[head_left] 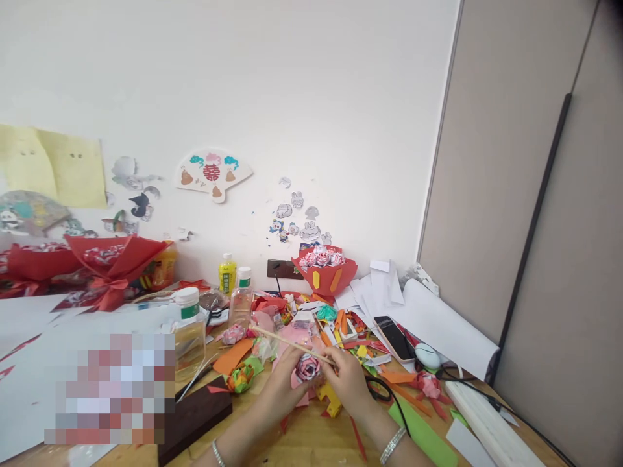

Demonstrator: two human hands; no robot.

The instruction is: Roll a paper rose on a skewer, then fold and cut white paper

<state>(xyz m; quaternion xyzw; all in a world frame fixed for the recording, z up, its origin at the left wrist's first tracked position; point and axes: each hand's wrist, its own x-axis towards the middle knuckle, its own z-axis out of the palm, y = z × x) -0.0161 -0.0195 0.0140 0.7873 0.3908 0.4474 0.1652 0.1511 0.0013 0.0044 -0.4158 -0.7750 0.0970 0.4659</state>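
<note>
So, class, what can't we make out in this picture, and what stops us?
All in the head view:
Paper flower: its underside is hidden by its own front and the left hand.
Thin stick: its gripped end is covered by the right hand.
Leftmost red bouquet: cut off by the left edge.
Yellow bottle: its small print is too tiny.

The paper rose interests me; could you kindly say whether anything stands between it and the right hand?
Nothing visible blocks the right hand from the paper rose; the stick in that hand crosses by the rose's upper edge.
</note>
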